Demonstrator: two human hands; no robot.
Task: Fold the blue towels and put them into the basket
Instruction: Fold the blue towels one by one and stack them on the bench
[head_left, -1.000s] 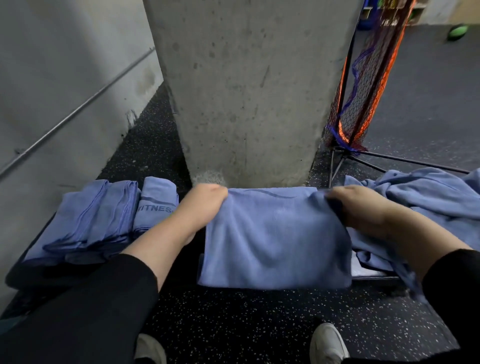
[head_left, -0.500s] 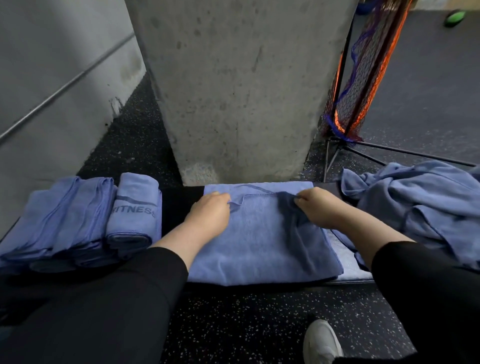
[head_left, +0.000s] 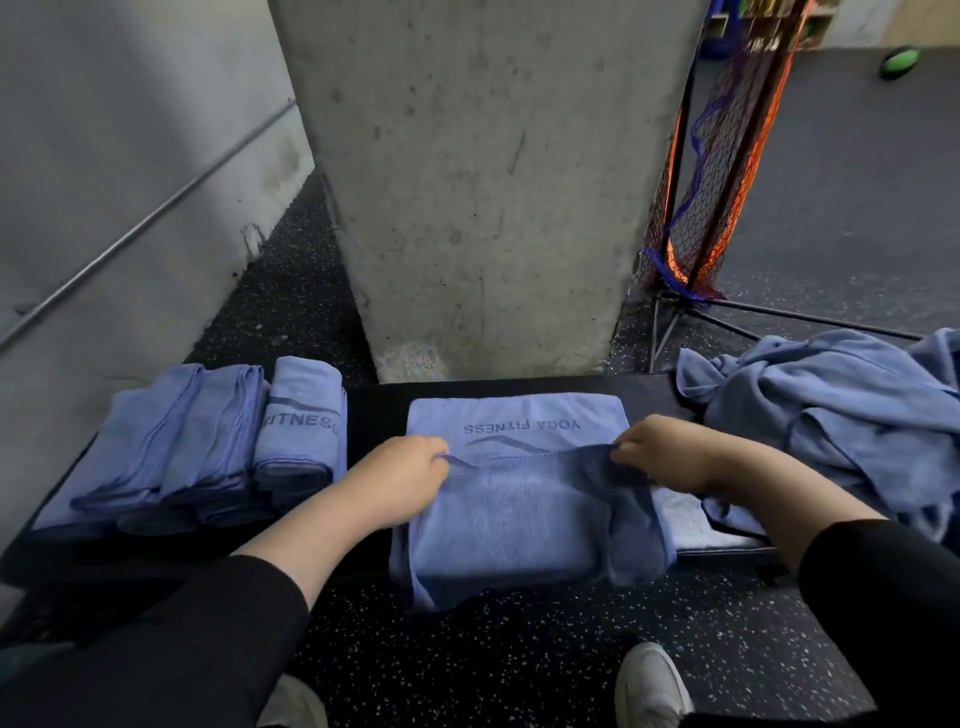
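Concrete pillar (head_left: 478, 182) dead ahead, dark tabletop (head_left: 379, 410) pressed against its base. On the right of that tabletop, a rumpled heap of unfolded blue towels (head_left: 831, 415), too tangled to count. On the left, a row of folded towels (head_left: 197, 447), roughly four bundles side by side, the nearest showing "FITNESS" lettering. No basket identifiable anywhere; only an orange-and-blue net (head_left: 711, 171) on a stand behind the heap.

Centre stage, one blue towel (head_left: 514, 519) half folded, "YOGA FITNESS" print showing upside down, front part draped over the tabletop's near rim. Left hand (head_left: 400, 473) pinching the free edge at its left corner, grip tight on cloth. Right hand (head_left: 670, 452) doing the same at the right corner, grip closed on the same edge.

Judged midway: several folded, one in progress, a heap left, nothing yet in a basket. Two white shoes (head_left: 652, 686) below on the speckled floor.
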